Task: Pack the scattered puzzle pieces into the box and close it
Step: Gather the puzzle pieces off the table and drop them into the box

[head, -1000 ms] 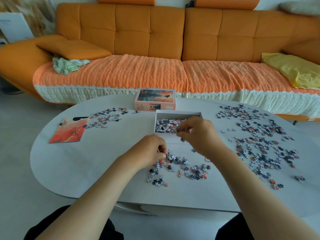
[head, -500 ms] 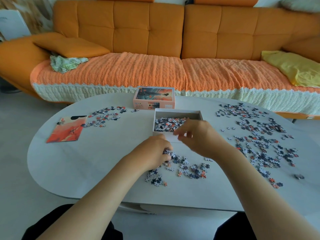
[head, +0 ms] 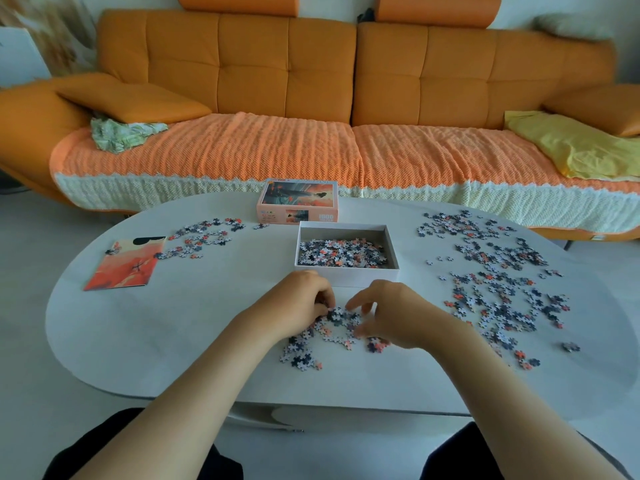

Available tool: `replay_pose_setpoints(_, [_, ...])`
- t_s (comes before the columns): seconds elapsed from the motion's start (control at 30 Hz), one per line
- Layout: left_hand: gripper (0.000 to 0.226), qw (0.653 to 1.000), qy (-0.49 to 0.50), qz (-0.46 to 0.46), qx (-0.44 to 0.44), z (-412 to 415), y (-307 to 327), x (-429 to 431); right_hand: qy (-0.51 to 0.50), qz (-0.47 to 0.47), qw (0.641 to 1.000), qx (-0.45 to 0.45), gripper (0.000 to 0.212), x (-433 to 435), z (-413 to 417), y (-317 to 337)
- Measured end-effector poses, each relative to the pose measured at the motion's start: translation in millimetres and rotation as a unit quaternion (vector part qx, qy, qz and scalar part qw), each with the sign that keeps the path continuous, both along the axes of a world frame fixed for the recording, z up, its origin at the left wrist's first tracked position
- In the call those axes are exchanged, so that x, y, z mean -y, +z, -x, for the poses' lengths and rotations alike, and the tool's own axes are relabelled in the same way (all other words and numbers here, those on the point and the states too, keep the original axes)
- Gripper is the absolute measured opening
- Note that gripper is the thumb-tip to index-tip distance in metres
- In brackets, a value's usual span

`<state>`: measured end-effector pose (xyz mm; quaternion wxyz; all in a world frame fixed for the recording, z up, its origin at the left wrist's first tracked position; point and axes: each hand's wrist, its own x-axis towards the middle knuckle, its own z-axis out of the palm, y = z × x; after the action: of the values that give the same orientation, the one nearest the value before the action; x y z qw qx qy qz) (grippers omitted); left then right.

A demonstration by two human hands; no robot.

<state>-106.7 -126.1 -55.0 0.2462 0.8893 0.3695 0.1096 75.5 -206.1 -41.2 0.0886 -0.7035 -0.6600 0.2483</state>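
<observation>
The pieces [head: 334,325] lie in a small pile on the surface [head: 173,323], just in front of the open box [head: 346,276]. The left hand [head: 304,303] pinches a few; the right hand [head: 391,313] spreads loose fingers over the pile, holding nothing. They look tiny, light and flat, easy to drop, so scoop from both sides.

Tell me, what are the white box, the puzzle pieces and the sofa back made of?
The white box looks like matte cardboard: thin, straight walls with no shine. The puzzle pieces seem to be thin printed card: flat, some showing pale sides. The sofa back is probably leather or a faux kind: smooth, faintly shiny, tufted panels.
</observation>
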Motion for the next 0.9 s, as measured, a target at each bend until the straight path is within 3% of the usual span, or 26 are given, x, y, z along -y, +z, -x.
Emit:
replay_pose_setpoints(0.13, [0.01, 0.997, 0.032, 0.01, 0.076, -1, 14, -9, 0.016, -0.018, 0.999, 0.042, 0.048, -9, 8, -6])
replay_pose_setpoints(0.33, [0.009, 0.98, 0.086, -0.062, 0.171, -16, 14, -42, 0.036, -0.014, 0.998, 0.048, 0.054, -20, 11, -8])
replay_pose_setpoints(0.5, [0.017, 0.988, 0.058, -0.116, 0.082, -27, -1, -63, 0.011, -0.034, 0.999, 0.008, 0.037, -31, 12, -9])
replay_pose_setpoints(0.67, [0.02, 0.973, 0.033, -0.196, 0.114, -19, 6, -55, 0.024, -0.042, 0.999, -0.001, 0.019, -33, 12, -6])
replay_pose_setpoints(0.8, [0.017, 0.987, -0.022, -0.112, 0.116, 0, 11, -27, 0.035, -0.046, 0.998, 0.008, 0.019, -30, 12, -4])
replay_pose_setpoints(0.87, [0.018, 0.995, -0.05, -0.07, 0.053, 11, 13, -13, 0.041, -0.051, 0.998, 0.013, 0.021, -26, 10, 1])
replay_pose_setpoints(0.9, [0.035, 0.997, -0.056, -0.05, -0.003, 18, 13, -9, 0.043, -0.053, 0.998, 0.014, 0.024, -23, 8, 5])
